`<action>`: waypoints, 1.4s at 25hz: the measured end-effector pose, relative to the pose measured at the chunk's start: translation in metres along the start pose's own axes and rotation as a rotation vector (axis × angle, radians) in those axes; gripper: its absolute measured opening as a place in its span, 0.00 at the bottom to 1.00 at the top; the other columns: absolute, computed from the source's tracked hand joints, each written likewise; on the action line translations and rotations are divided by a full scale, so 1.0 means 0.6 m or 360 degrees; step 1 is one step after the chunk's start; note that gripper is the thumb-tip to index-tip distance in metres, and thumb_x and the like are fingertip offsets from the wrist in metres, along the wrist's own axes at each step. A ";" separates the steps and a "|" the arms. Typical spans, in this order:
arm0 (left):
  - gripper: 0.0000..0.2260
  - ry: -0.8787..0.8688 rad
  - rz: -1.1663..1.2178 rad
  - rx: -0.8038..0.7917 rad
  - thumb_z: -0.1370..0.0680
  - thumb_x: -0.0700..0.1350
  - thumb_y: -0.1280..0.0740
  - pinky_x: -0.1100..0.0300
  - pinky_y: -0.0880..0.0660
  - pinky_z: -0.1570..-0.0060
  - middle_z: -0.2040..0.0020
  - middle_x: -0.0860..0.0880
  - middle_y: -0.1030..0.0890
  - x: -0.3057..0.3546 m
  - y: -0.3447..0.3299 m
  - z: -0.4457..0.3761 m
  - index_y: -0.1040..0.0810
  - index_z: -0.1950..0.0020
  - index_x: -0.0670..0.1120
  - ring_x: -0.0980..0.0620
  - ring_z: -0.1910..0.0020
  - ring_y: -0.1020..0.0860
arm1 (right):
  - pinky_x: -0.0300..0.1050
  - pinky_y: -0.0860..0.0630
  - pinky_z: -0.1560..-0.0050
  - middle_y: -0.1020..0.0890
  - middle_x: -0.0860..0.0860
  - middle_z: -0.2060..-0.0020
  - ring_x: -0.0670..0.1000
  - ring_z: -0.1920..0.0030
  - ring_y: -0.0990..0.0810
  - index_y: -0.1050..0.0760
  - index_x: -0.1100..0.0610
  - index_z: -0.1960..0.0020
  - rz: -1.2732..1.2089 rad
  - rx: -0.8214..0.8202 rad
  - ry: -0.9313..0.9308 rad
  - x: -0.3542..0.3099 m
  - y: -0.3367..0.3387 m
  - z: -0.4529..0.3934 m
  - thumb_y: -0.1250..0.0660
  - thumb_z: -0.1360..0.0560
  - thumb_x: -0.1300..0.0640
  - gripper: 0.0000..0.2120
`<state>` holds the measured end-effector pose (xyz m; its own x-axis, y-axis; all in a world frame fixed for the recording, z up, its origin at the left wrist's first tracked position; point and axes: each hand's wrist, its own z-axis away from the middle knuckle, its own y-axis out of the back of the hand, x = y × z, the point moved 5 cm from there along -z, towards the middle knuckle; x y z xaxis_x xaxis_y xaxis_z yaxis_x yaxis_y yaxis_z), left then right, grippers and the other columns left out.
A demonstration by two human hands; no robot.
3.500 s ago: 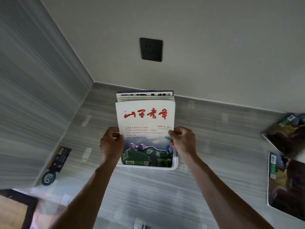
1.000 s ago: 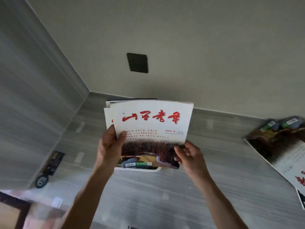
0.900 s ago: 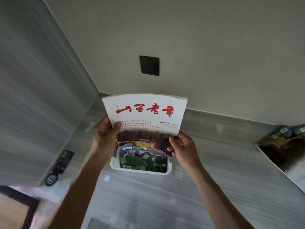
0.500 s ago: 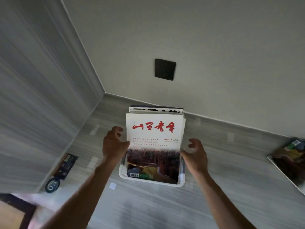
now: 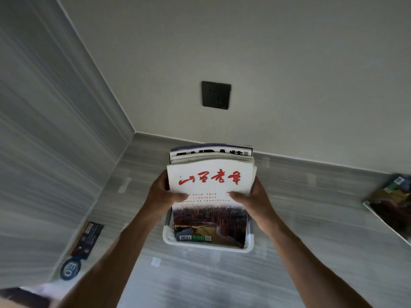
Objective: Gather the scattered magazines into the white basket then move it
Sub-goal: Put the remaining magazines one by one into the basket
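Magazines (image 5: 210, 185) upright in white basket (image 5: 206, 246), both hands' grip at sides.

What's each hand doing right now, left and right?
Left hand: closed on the left edge of the magazine stack standing in the white basket.
Right hand: closed on the stack's right edge.

floor (image 5: 200, 283) before basket (image 5: 206, 247): open | wall (image 5: 289, 85) close behind | magazine (image 5: 391, 207) right, probably clear

Light: dim, flat and even, casting no hard shadows.
Blur: smearing the magazine (image 5: 388, 203) at 3 o'clock.
Distortion: wide lens bending the wall (image 5: 289, 52) edges outward.
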<state>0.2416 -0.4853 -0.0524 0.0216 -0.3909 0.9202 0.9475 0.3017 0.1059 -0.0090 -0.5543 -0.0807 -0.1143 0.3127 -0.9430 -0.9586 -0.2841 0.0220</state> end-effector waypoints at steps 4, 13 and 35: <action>0.34 0.0048 -0.0039 -0.0054 0.38 0.29 0.22 0.47 0.19 0.50 0.45 0.47 0.17 -0.001 -0.013 0.000 0.27 0.37 0.49 0.47 0.46 0.18 | 0.46 0.19 0.50 0.15 0.52 0.48 0.50 0.49 0.16 0.29 0.54 0.36 -0.0192 0.0036 0.0050 -0.017 0.003 0.008 0.26 0.34 0.72 0.31; 0.31 -0.0300 -0.0636 0.0633 0.32 0.36 0.28 0.49 0.22 0.46 0.35 0.45 0.26 0.010 -0.063 0.037 0.33 0.32 0.49 0.43 0.35 0.27 | 0.43 0.28 0.45 0.21 0.44 0.45 0.48 0.45 0.22 0.25 0.51 0.41 -0.0136 0.0207 -0.0161 0.015 0.089 0.027 0.25 0.33 0.68 0.24; 0.28 -0.0230 -0.1584 -0.0115 0.30 0.41 0.33 0.51 0.29 0.38 0.24 0.43 0.41 -0.138 -0.386 0.169 0.32 0.30 0.50 0.42 0.31 0.32 | 0.32 0.27 0.67 0.16 0.51 0.53 0.39 0.66 0.21 0.21 0.51 0.49 0.0481 0.0431 -0.0251 0.162 0.347 0.162 0.28 0.29 0.65 0.13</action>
<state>-0.0119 -0.4348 -0.1149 -0.8242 -0.3258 0.4632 0.5309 -0.1599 0.8322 -0.2453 -0.4952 -0.1357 -0.4185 0.3925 -0.8190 -0.9074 -0.1424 0.3954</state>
